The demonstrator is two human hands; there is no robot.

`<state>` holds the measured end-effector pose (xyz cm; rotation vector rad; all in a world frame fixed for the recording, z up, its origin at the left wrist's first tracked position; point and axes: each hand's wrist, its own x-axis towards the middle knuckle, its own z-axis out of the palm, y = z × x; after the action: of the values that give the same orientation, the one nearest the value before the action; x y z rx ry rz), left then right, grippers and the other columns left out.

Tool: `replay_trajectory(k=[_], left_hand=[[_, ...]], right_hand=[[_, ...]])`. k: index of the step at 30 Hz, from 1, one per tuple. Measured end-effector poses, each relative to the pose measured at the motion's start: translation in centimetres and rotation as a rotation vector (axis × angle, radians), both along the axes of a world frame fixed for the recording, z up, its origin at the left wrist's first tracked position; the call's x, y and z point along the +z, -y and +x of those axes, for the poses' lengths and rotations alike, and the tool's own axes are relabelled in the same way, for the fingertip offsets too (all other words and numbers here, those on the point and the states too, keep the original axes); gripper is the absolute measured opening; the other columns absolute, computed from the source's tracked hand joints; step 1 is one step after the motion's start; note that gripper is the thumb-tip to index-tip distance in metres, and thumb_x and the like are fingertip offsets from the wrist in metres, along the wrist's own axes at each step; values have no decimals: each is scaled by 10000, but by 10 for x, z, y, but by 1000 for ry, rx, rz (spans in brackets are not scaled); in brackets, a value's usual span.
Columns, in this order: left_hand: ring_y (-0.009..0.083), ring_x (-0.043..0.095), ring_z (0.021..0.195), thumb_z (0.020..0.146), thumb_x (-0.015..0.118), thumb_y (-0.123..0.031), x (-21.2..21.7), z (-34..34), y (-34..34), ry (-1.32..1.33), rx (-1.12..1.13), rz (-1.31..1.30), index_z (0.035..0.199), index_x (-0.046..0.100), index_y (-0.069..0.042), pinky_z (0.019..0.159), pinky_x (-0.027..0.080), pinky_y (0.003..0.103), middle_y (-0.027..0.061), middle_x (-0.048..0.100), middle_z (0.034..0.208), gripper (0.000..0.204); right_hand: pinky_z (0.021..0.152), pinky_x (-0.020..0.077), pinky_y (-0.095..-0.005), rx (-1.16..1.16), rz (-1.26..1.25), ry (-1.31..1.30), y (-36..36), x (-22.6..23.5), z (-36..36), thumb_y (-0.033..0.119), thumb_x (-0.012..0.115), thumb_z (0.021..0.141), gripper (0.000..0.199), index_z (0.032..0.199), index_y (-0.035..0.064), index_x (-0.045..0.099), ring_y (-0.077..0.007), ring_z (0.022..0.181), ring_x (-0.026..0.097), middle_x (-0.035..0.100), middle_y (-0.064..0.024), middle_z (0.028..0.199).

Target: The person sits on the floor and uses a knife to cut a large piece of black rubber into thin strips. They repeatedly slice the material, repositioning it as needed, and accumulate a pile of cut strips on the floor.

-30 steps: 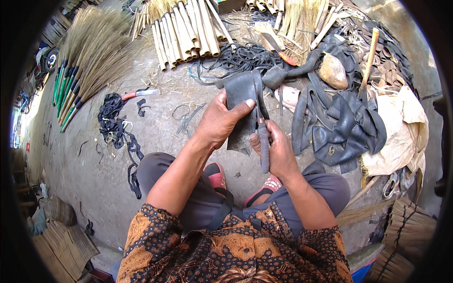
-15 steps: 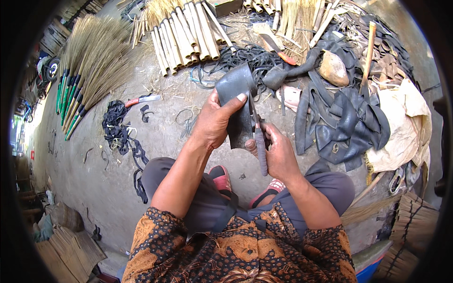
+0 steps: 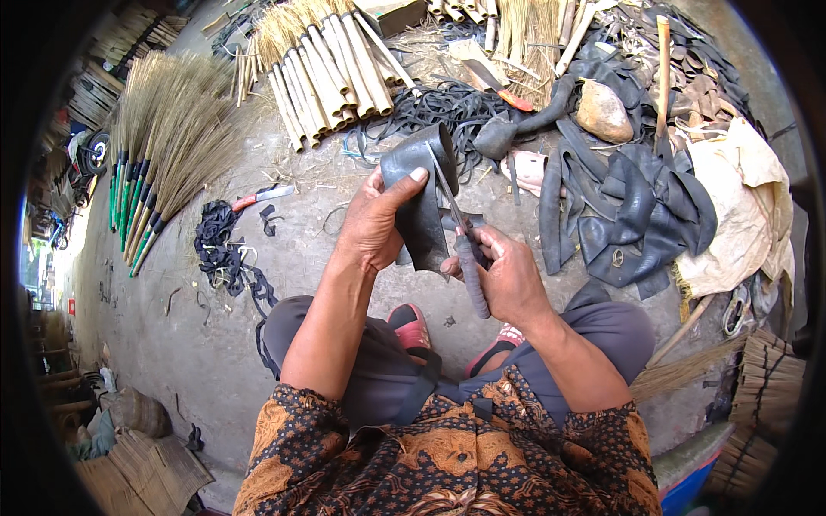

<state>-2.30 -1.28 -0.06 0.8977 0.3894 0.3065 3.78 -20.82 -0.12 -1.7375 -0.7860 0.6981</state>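
Note:
My left hand (image 3: pixel 372 219) grips a folded sheet of black rubber (image 3: pixel 419 219), thumb flat on its near face. The sheet curls over at the top, and its lower edge hangs above the floor between my knees. In my right hand (image 3: pixel 516 279) is a pair of scissors (image 3: pixel 471 271) with grey-wrapped handles. Its blades reach up to the rubber's right side, one lying across the face of the sheet. Part of the other blade is hidden. A narrow flap of rubber stands apart beside the blades.
Ahead lie tangled black rubber strips (image 3: pixel 430 107) and bundled bamboo handles (image 3: pixel 335 82). Rubber pieces (image 3: pixel 641 228) and a pale sack (image 3: pixel 744 202) are on the right. Brooms (image 3: pixel 168 146), a red-handled knife (image 3: pixel 262 198) and black strips (image 3: pixel 219 249) lie left. An orange-handled knife (image 3: pixel 499 86) lies farther off.
The scissor blades have shifted on the rubber and now stand farther apart, one across the sheet's face. Both hands keep their holds. The whole view has shifted slightly.

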Motion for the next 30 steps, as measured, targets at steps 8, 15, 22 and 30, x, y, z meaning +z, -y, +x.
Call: replay_trajectory(k=[8,15,22,30], left_hand=[[200,682,971,876,759,-29,-6,-5,19,-11,1,125,1361,477,-51,870,590,371,81,655,1165,562],[204,682,1003,894,751,-56,-1,-3,19,-61,13,153,1370,469,-50,887,593,380,102,655,1177,553],[196,687,956,877,781,-95,4,-6,11,2,58,43,1336,495,-40,873,580,370,77,668,1124,543],[193,687,968,878,776,-70,1,-12,24,-17,-28,155,1339,499,-40,889,577,362,82,677,1123,538]], right_hand=[[623,503,-456,-150,-44,290,-3,-1,4,634,782,785,693,1003,-7,634,-383,671,672,656,-188,716],[604,471,-321,-97,-21,69,4,-2,4,373,840,833,489,1031,-26,639,-94,671,583,687,-66,751],[620,510,-457,-116,17,295,1,5,-1,556,819,788,616,972,-5,642,-396,679,682,683,-194,766],[627,487,-376,-115,-51,352,7,6,5,474,841,801,563,1038,3,645,-248,652,646,658,-148,746]])
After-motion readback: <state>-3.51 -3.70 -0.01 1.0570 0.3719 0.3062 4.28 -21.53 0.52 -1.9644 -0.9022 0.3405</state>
